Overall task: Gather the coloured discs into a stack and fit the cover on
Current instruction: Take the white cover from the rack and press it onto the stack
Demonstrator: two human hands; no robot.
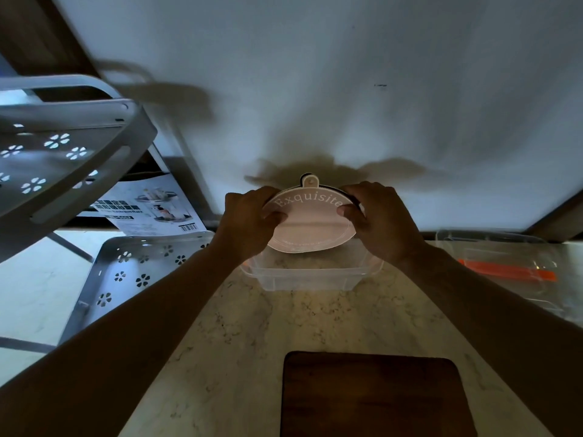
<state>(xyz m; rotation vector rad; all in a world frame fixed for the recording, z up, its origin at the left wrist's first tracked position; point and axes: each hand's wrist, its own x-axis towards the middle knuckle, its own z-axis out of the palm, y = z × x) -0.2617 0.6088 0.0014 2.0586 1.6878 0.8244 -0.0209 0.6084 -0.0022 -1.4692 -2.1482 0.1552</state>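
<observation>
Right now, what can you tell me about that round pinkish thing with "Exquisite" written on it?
The round pale pink disc looks like thin plastic or card, with "Exquisite" in white letters curving along its top edge and a small tab at the top. It is held tilted toward the camera, above a clear plastic tub on the marble counter. The left hand and right hand pinch its two sides. A dark edge behind it hints at more discs, though I cannot tell.

Pale pink disc (310, 227), white lettering

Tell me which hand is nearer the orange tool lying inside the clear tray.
Right. The right hand grips the disc stack's side towards the orange tool; the left hand holds its far side.
</observation>
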